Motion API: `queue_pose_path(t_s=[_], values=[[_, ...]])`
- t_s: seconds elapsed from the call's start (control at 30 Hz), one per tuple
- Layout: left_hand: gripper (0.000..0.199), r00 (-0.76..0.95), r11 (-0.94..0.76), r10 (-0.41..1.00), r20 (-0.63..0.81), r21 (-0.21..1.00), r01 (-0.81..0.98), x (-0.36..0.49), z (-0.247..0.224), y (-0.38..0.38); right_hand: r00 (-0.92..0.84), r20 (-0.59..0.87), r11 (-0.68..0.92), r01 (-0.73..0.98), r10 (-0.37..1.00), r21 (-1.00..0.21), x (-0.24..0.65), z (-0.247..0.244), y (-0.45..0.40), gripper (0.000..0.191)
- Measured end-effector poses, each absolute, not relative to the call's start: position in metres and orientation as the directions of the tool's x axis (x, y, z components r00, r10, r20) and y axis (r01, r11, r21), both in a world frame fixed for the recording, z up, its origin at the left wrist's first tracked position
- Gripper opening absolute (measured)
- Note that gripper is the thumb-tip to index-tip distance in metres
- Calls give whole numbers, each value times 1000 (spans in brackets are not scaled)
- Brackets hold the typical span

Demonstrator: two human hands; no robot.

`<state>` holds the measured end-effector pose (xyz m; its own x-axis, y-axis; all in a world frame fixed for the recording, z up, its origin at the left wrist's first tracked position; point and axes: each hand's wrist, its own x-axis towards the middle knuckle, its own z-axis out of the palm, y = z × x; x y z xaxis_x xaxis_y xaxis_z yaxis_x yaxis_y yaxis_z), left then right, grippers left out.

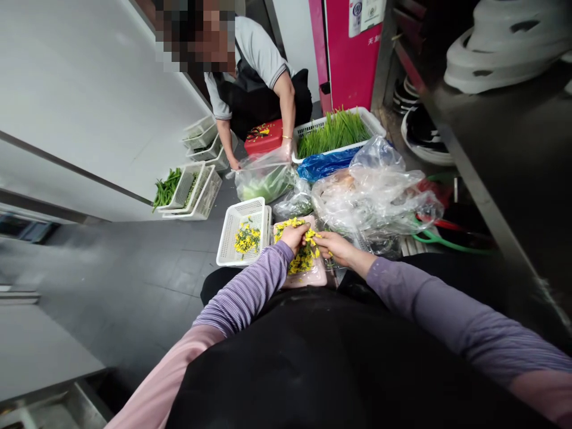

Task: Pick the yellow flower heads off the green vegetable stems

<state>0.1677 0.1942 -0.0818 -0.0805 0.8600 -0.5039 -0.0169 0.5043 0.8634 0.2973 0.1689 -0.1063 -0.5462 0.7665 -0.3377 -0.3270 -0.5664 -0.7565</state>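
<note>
Yellow flowers with green stems [302,261] lie on a pale pink tray [316,277] in front of my body. Over the tray's left part, my left hand [294,237] is closed, its fingers pinching some of the yellow flowers. My right hand [334,246] comes in from the right, thumb and fingers closed on yellow flowers at the tray's right side. The two hands are close together. Left of the tray stands a white perforated basket [227,238] holding a small heap of yellow flowers [247,238].
Across from me a person [259,71] handles a plastic bag of green vegetables [266,182]. Behind is a basket of long green stalks [333,134]. Clear bags [366,196] lie right, near a metal shelf [473,179]. Green beans [167,189] are at left.
</note>
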Motion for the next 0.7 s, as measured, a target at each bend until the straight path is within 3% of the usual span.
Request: queue_pose_path(t_s=[0.17, 0.37, 0.43, 0.57, 0.7], values=[[24, -96, 444, 893, -439, 895, 37, 178, -81, 196, -507, -333, -546, -358, 795, -758, 300, -107, 172, 25], [19, -135, 505, 840, -525, 849, -157, 171, -74, 202, -417, -410, -570, -412, 811, -710, 314, -101, 181, 19], [18, -64, 527, 841, -538, 839, -136, 169, -71, 201, -409, -403, -567, -463, 819, -681, 321, -94, 185, 16], [23, 204, 539, 816, -541, 839, 71, 175, -70, 187, -431, -401, -584, -497, 808, -642, 332, -87, 192, 12], [27, 367, 428, 795, -482, 876, 224, 180, -70, 175, -387, -421, -566, -440, 820, -697, 336, -92, 194, 10]])
